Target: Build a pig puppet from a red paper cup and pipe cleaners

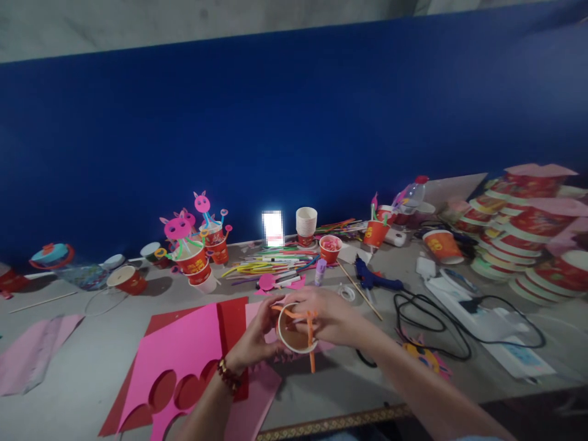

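Note:
A paper cup (291, 338), its mouth turned toward me, is held over the near middle of the table. My left hand (260, 337) is wrapped round the cup's left side. From the right, my right hand (328, 312) reaches over the cup's rim, its fingers closed on an orange pipe cleaner (311, 343). One end of the pipe cleaner crosses the rim and hangs below it; another stretch runs along the cup's upper left. Some fingertips are inside the cup or behind its rim, so the exact grip is partly hidden.
Pink card (184, 343) with round cut-outs lies at left. Behind are pipe cleaners (271, 264), a glue stick (320, 271) and cup figures (193, 260). To the right are a blue glue gun (374, 277), black cable (432, 312), a power strip (496, 337) and stacked red cups (519, 239).

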The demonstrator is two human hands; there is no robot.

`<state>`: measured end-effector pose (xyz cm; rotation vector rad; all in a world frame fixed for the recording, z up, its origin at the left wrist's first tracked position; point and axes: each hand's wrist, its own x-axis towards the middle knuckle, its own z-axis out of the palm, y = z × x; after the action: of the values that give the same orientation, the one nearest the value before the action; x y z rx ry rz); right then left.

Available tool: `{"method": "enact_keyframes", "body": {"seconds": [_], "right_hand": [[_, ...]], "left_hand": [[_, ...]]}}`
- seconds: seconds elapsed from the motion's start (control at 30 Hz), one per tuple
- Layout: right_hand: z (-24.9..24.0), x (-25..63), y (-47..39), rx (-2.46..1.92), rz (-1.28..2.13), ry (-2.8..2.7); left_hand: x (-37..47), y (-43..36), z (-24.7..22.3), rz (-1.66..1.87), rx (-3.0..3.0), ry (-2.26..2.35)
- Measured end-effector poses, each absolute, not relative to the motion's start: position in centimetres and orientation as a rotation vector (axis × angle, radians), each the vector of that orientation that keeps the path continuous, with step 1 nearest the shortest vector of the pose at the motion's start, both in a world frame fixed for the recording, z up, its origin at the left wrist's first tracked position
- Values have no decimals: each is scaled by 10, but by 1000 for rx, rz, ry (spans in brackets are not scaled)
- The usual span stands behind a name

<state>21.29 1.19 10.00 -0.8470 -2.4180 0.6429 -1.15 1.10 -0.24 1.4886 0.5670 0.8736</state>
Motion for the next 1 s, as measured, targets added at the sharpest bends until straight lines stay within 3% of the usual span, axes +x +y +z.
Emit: {"method": "enact_keyframes", "body": {"seconds": [0.77, 1.0], "right_hand": [[111, 217, 9, -955, 793, -2391], [106, 228, 14, -827, 1096, -2177]], "left_hand": [[-8, 11, 0, 904, 1451, 528], [-4, 10, -1, 982, 1320, 499]]}}
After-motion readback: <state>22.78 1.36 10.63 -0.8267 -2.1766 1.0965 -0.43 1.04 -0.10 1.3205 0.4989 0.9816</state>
